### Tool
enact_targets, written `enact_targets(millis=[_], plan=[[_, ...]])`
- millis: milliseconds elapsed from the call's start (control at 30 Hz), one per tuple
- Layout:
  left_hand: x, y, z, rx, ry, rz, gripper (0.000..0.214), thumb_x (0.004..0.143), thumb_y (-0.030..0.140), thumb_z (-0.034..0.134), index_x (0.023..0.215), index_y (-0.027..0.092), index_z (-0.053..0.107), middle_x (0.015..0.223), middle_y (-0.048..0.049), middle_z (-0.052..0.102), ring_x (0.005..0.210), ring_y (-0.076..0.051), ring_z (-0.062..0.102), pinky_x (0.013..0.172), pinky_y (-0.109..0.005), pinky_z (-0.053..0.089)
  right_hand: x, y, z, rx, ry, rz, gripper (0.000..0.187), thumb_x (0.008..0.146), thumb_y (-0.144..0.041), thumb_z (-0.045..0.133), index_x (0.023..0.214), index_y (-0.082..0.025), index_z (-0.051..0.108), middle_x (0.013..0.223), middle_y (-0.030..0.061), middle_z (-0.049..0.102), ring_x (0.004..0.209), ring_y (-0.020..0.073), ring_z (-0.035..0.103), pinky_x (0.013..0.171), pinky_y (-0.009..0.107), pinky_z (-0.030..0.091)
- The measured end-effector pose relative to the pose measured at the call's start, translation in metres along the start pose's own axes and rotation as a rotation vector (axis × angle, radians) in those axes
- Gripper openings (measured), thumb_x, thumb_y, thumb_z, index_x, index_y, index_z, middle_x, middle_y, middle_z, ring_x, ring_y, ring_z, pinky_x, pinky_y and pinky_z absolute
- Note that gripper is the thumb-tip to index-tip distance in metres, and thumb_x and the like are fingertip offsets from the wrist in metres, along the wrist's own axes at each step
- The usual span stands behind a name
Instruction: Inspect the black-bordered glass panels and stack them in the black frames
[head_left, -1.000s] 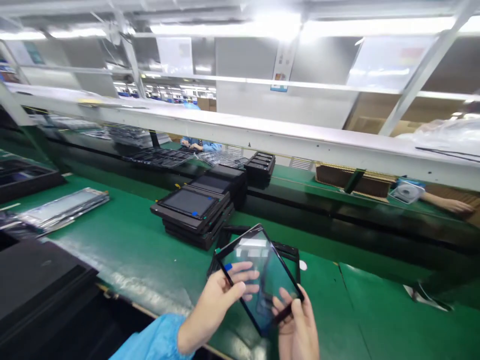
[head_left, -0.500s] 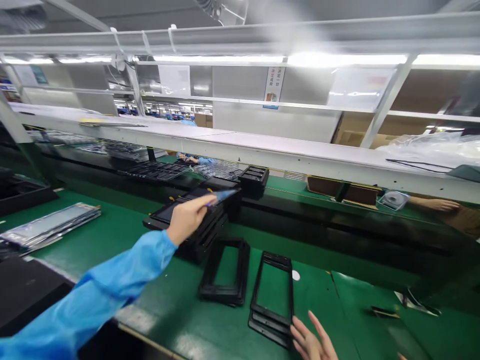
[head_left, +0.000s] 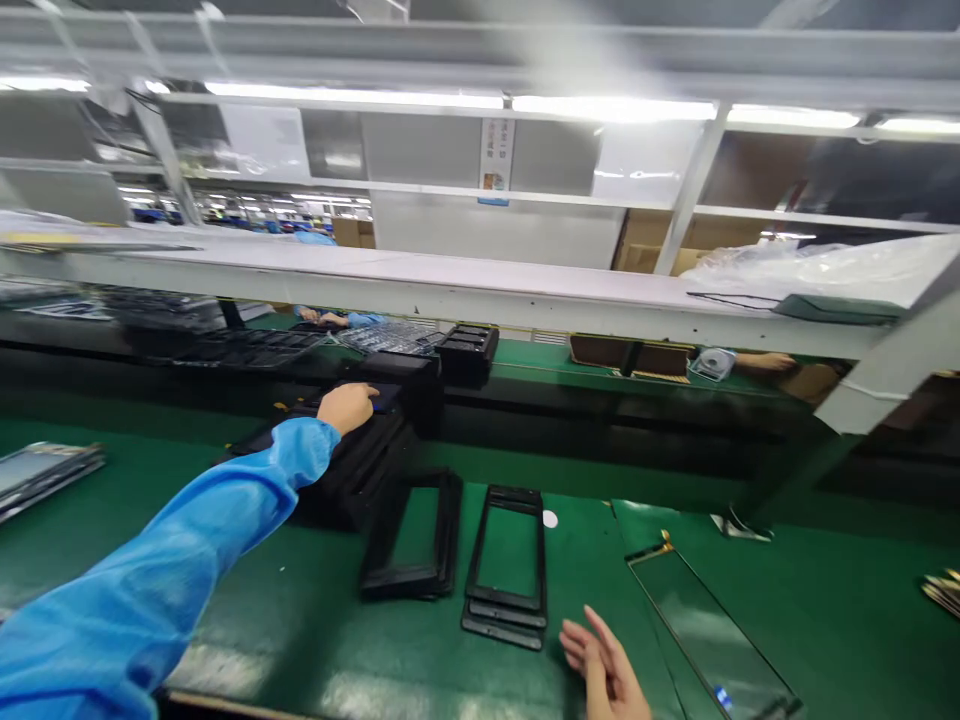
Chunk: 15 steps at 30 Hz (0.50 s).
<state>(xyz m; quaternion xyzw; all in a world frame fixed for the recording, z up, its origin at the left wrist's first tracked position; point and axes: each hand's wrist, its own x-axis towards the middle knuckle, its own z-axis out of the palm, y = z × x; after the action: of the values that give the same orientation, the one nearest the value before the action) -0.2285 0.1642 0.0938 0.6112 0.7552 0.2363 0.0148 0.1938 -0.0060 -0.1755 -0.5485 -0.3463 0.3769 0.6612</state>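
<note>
My left hand (head_left: 349,408), in a blue sleeve, reaches over a stack of black trays (head_left: 367,465) left of centre. Its fingers are closed at the edge of a thin dark-blue panel (head_left: 386,397) low over the top tray; most of the panel is lost against the black. My right hand (head_left: 606,668) is open above the green bench, fingers apart and nothing in them. It is just right of a small pile of black rectangular frames (head_left: 504,605). Another pile of black frames (head_left: 409,575) stands between that one and the trays.
A clear glass panel (head_left: 709,625) with an orange tab lies at the right on the green bench (head_left: 847,600). Flat screens (head_left: 45,470) are stacked at the left. A white shelf (head_left: 450,275) crosses above, with a slanted post (head_left: 870,380) at the right. Co-workers' hands show beyond.
My left hand has lowered the panel onto or close to the top tray. My right hand has come away from the frames. The view has turned right, bringing the glass panel into sight.
</note>
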Motion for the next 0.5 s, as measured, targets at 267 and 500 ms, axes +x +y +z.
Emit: enact_targets(millis=[267, 500], plan=[[-0.043, 0.085, 0.119, -0.175, -0.308, 0.204, 0.032, 0.103, 0.037, 0.069, 0.131, 0.021, 0.069, 0.136, -0.0106, 0.069, 0.113, -0.027, 0.071, 0.095, -0.047, 0.063, 0.093, -0.008, -0.125, -0.903, 0.015, -0.399, 0.092, 0.085, -0.089, 0.05, 0.12, -0.01, 0.08, 0.145, 0.032, 0.065, 0.148, 0.06, 0.042, 0.115, 0.085, 0.028], [-0.06, 0.128, 0.187, -0.263, -0.501, 0.089, 0.037, 0.102, 0.035, 0.071, 0.136, 0.02, 0.066, 0.138, -0.0121, 0.067, 0.116, -0.028, 0.07, 0.096, -0.048, 0.062, 0.034, 0.011, -0.168, -1.079, -0.308, -0.48, 0.074, 0.089, -0.074, 0.066, 0.139, -0.02, 0.074, 0.145, 0.0249, 0.067, 0.144, 0.057, 0.051, 0.107, 0.079, 0.046]])
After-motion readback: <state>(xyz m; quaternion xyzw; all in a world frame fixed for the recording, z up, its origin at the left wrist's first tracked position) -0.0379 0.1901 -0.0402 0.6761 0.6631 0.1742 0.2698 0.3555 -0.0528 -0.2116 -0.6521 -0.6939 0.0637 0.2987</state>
